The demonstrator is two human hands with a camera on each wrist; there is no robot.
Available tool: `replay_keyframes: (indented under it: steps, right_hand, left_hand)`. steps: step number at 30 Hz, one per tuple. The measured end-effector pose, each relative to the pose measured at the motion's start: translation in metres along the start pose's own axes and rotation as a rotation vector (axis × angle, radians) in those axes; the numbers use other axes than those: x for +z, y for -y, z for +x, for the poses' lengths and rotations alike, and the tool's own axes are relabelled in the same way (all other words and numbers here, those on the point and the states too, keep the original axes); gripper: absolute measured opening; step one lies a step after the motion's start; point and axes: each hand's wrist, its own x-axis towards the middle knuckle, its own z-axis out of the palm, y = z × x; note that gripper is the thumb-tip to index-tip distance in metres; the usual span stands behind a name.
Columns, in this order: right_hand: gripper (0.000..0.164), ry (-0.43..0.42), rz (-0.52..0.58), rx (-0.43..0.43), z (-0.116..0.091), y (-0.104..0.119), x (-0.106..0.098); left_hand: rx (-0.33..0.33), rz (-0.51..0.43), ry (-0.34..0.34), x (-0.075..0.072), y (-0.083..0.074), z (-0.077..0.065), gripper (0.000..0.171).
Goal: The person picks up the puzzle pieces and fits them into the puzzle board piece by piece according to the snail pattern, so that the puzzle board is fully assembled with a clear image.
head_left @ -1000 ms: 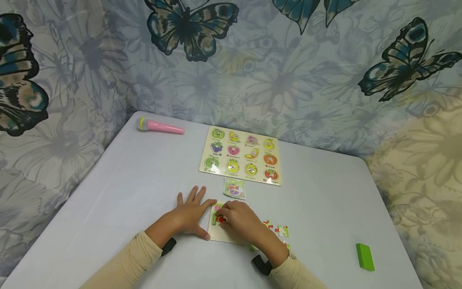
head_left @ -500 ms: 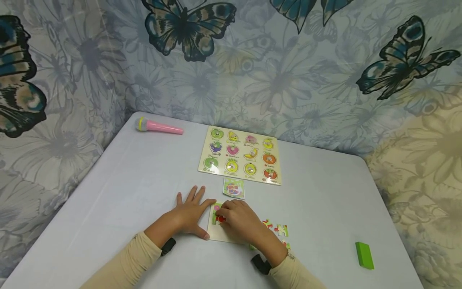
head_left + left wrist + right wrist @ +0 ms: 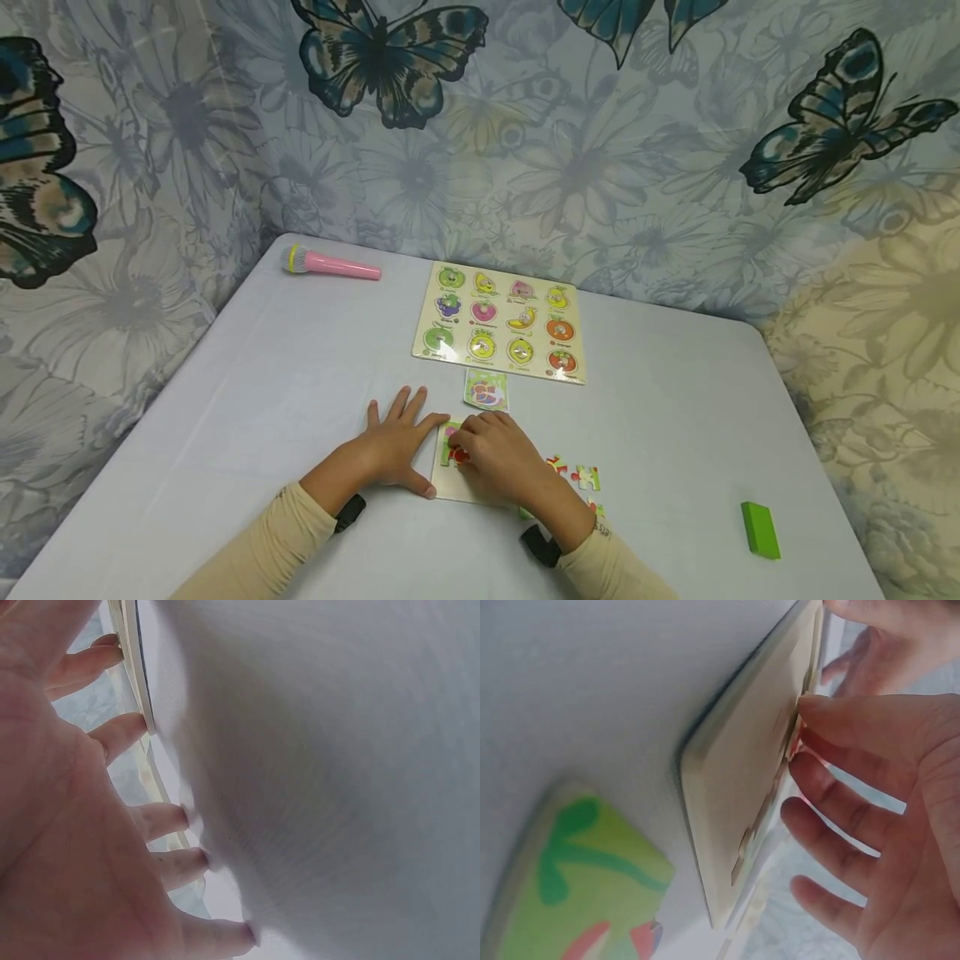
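Note:
A small wooden puzzle board [image 3: 453, 487] lies on the white table, with colourful pieces in its upper left part. My left hand [image 3: 393, 448] rests with spread fingers at its left side; thumb and index finger touch its edge. In the left wrist view the fingertips press on the cloth. My right hand [image 3: 501, 460] is over the board, its thumb and fingers pinching a red and green puzzle piece [image 3: 458, 455], partly hidden by the fingers. Loose puzzle pieces [image 3: 587, 477] lie right of the board, some under the right wrist. A green puzzle piece [image 3: 592, 862] shows close in the right wrist view.
Beyond the board lies a small picture card [image 3: 486, 389], then a large fruit board [image 3: 498, 323]. A pink toy microphone [image 3: 333, 263] lies at the far left corner. A green block [image 3: 761, 530] is at the right. A patterned wall [image 3: 585, 167] rises behind the table.
Both hands stay in nearly the same place; the right fingers still pinch the piece at the board. Only a slight shift of the head view shows.

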Motion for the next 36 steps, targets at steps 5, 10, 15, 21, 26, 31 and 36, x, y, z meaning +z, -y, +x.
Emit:
replay_keyframes:
  steps: [5, 10, 15, 21, 26, 31, 36]
  right_hand:
    - [0.027, -0.005, -0.006, 0.008, -0.004, -0.003, 0.000]
    - [0.027, -0.003, -0.015, 0.023, -0.008, -0.004, -0.001]
    - [0.029, 0.015, -0.004, 0.031, -0.013, -0.006, -0.004]
    - [0.029, -0.008, 0.080, 0.109, -0.029, -0.023, -0.014]
    - [0.031, -0.021, 0.110, 0.194, -0.057, -0.046, -0.019]
    - [0.029, -0.005, 0.089, 0.263, -0.081, -0.061, -0.019]
    - [0.024, 0.021, 0.108, 0.328, -0.095, -0.069, -0.018]
  left_hand:
    - [0.008, 0.009, 0.005, 0.003, -0.003, 0.004, 0.100]
    - [0.016, 0.012, 0.009, 0.005, -0.006, 0.006, 0.100]
    - [0.018, -0.006, 0.019, 0.004, -0.010, 0.007, 0.100]
    - [0.010, -0.029, 0.003, 0.008, -0.007, 0.009, 0.101]
    - [0.015, -0.042, -0.019, 0.009, -0.003, 0.007, 0.103]
    - [0.027, -0.046, -0.026, 0.006, 0.000, 0.005, 0.103]
    - [0.025, -0.063, -0.032, 0.007, 0.003, 0.006, 0.104]
